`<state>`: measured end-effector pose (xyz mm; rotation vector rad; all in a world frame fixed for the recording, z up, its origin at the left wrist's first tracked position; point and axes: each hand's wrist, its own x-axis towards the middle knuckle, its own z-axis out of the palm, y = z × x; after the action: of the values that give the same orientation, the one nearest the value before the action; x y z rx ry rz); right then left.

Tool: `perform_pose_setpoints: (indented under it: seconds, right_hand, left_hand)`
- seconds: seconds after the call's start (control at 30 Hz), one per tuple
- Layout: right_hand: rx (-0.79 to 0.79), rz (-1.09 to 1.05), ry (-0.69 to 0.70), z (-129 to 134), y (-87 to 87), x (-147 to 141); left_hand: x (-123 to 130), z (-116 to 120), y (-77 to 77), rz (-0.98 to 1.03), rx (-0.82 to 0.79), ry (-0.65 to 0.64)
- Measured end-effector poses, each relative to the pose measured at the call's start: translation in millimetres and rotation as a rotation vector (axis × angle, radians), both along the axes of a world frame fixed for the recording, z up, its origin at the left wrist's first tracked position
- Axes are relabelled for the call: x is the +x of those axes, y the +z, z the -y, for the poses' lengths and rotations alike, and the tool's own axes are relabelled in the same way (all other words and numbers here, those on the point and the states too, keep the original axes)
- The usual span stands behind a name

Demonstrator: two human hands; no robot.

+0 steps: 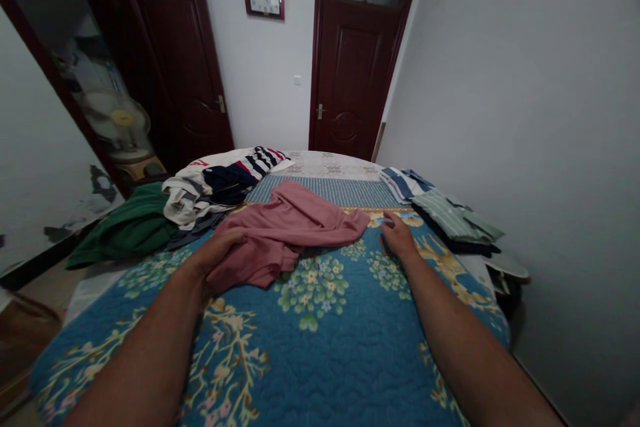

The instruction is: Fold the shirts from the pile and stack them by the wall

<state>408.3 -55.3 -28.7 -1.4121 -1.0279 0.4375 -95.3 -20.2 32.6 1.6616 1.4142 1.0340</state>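
Observation:
A crumpled pink long-sleeved top [300,217] lies across the middle of the bed, with one sleeve stretched out to the right. My left hand [223,252] grips its left side, fingers closed on the cloth. Just past the right end of the top, my right hand [399,235] hovers low over the bed cover with its fingers apart and nothing in them. A small gap separates it from the pink cloth.
The blue flowered bed cover [340,360] spreads beneath. Loose clothes, among them a green garment [125,223] and a striped one [263,161], are heaped at left. Folded clothes [453,215] lie at right by the wall. Beyond stand two dark red doors [363,73].

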Motion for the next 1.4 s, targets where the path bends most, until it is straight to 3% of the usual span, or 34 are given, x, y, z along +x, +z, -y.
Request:
perform_pose_setpoints:
  seconds: [0.07, 0.17, 0.27, 0.37, 0.43, 0.5, 0.6, 0.67, 0.8, 0.93, 1.07, 1.23, 1.33, 1.4]
  right_hand:
    - [0.013, 0.187, 0.060, -2, -6.9, -2]
    - [0.103, 0.435, 0.222, -4, -10.5, -15]
    - [0.096, 0.632, 0.300, -5, -12.0, -26]
    - [-0.028, 0.761, 0.283, -7, -13.5, -32]
    - [-0.106, 0.823, 0.257, -9, -13.2, -34]
    - [-0.130, 0.854, 0.222, -11, -11.1, -36]
    - [-0.056, 0.806, 0.155, -11, -4.4, -37]
    - [-0.002, 0.683, 0.076, -10, 1.2, -36]
    - [-0.003, 0.368, -0.090, -8, 8.4, -27]
    - [-0.124, 0.129, -0.109, -8, 9.6, -13]
    - [-0.100, 0.354, 0.035, 1, 14.1, -8]
    - [-0.116, 0.629, 0.482, 22, 24.8, -29]
    - [-0.126, 0.790, 0.498, 26, 27.5, -39]
    - [-0.132, 0.752, 0.437, 24, 27.5, -41]
  left_hand:
    - [-1, -6, -4.6, 0.069, -0.050, 0.032]
    - [1, -4, -7.8, 0.089, -0.046, 0.272]
    - [2, -1, -9.0, -0.055, 0.113, 0.411]
    - [4, -3, -9.4, -0.335, 0.348, 0.465]
    - [8, -3, -8.4, -0.477, 0.458, 0.374]
    - [16, -1, -6.6, -0.565, 0.508, 0.165]
    - [27, 5, -6.1, -0.688, 0.467, -0.125]
    - [30, 6, -8.9, -0.754, 0.405, -0.186]
    - [23, 2, -18.1, -0.801, 0.352, -0.233]
    - [15, -3, -23.6, -0.767, 0.360, -0.280]
    - [16, -5, -25.8, -0.745, 0.400, -0.290]
    - [20, -11, -30.4, -0.676, 0.468, -0.237]
    - [21, -14, -30.4, -0.598, 0.501, -0.178]
    - [21, -13, -28.0, -0.543, 0.509, -0.113]
